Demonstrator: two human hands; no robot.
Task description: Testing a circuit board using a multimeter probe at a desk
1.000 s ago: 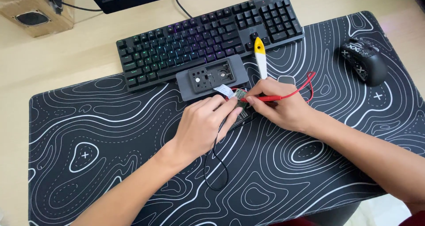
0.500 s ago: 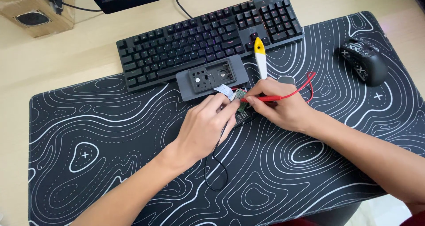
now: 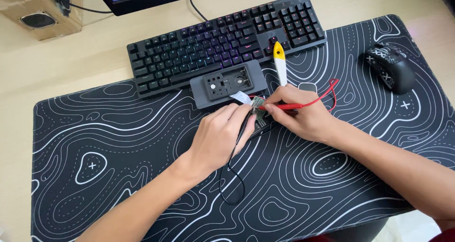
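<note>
Two hands meet over a small green circuit board (image 3: 258,104) lying at 6 o'clock of the grey plastic housing (image 3: 228,83). Left hand (image 3: 219,135) pinches a slim black probe (image 3: 242,128); right hand (image 3: 303,114) grips a red probe (image 3: 289,106), its long axis pointing toward 9 o'clock, tip touching the board.

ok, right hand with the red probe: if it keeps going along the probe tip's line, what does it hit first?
The right hand points the red probe leftward at the small green circuit board; the tip looks already on or just above it. Beyond that, the left hand's fingertips. Depth is unclear.
</note>
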